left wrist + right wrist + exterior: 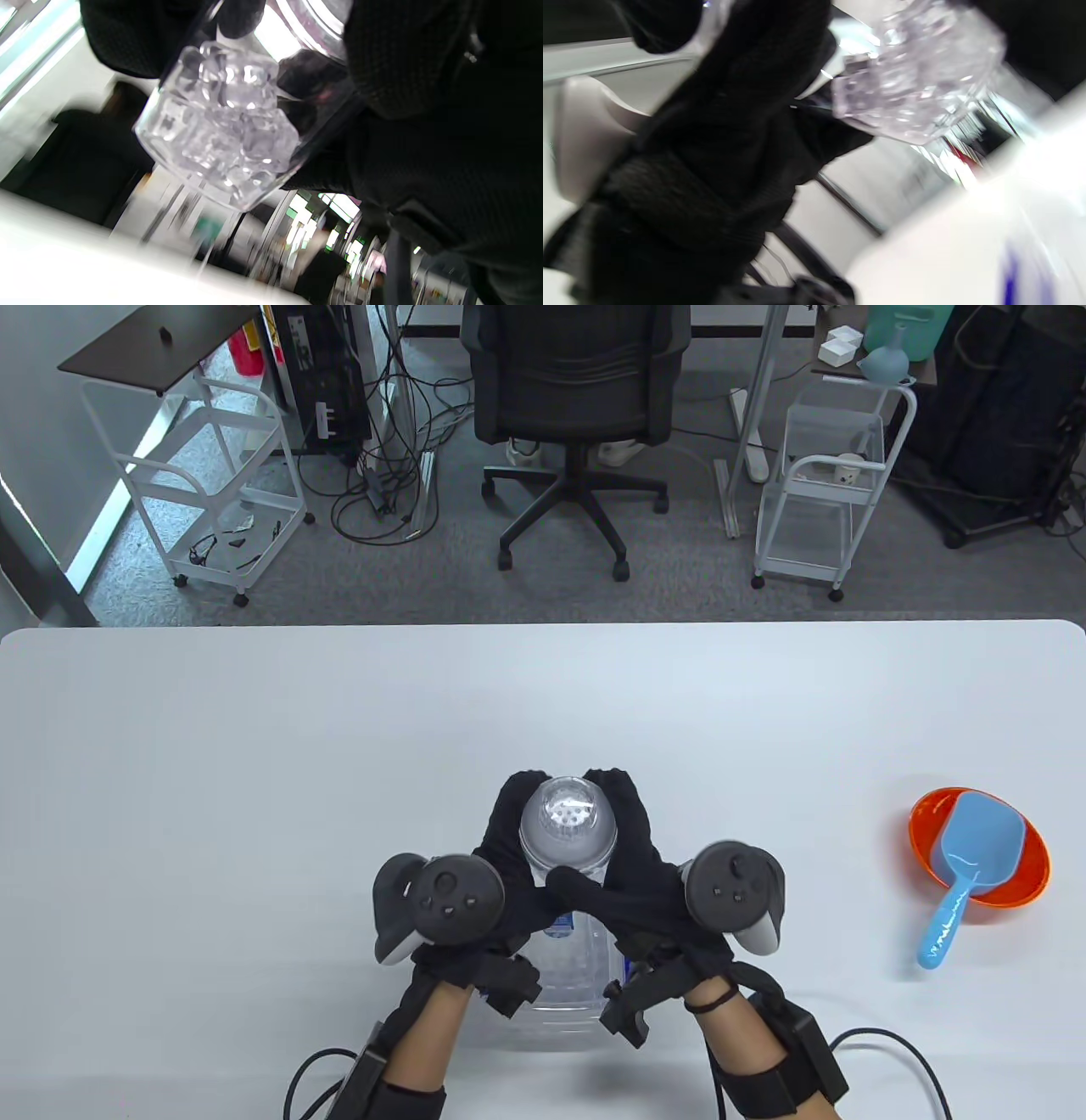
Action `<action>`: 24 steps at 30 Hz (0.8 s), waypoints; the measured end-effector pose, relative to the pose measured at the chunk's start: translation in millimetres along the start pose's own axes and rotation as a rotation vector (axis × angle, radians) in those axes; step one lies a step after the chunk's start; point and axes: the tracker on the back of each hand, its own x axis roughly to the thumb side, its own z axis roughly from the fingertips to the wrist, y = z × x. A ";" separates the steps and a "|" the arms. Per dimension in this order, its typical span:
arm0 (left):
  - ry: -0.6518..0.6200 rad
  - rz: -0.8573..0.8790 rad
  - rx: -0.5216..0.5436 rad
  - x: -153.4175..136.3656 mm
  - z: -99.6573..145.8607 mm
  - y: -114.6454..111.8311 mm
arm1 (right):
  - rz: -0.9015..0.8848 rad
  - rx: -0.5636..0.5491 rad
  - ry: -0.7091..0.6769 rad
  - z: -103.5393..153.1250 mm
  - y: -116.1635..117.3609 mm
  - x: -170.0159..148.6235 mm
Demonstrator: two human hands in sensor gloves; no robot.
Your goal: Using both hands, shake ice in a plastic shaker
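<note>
Where the two forearms enter from the near edge of the white table point(254, 746), both gloved hands close around a clear plastic shaker point(567, 899) held between them, lifted above the tabletop near its front edge. The left hand point(496, 865) wraps its fingers around the shaker's left side and the right hand point(640, 865) wraps the right side, the thumbs crossing over the near face and the fingertips meeting beside the domed lid point(567, 819). A strainer pattern of small holes shows through that lid. A small blue-and-white label point(560, 929) sits on the shaker's body just below the thumbs, but its writing is too small to read. In the left wrist view the ice cubes point(225, 123) are piled together at the shaker's closed end, with the black glove pressed against the wall beside them; the right wrist view shows the same cluster, blurred.

Well apart on the right of the table lies an orange bowl point(1027, 882) with a blue scoop point(967, 857) resting in it, the handle hanging out over the rim toward the near side.

Beyond the far table edge stand a black office chair point(573, 381), a white wire cart point(827, 500) to its right and another white cart point(204, 475) on the left, with cables on the grey floor.
</note>
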 end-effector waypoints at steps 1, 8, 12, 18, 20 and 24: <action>-0.085 -0.143 0.121 20.3 4.1 17.3 | 0.061 -0.047 -0.112 3.5 -8.4 22.2; -0.197 -0.504 0.290 38.5 10.6 27.8 | 0.186 -0.158 -0.274 8.4 -8.0 40.1; 0.131 -0.001 -0.177 -29.6 3.1 -26.2 | -0.103 0.025 0.132 3.6 23.8 -36.3; 0.298 0.021 -0.391 -44.2 4.4 -49.0 | -0.314 0.105 0.347 10.4 39.2 -68.1; 0.302 0.057 -0.374 -43.3 4.3 -47.9 | -0.327 0.103 0.343 9.5 36.6 -67.4; 0.284 0.063 -0.357 -36.7 2.1 -45.5 | -0.326 0.055 0.342 7.4 29.2 -61.0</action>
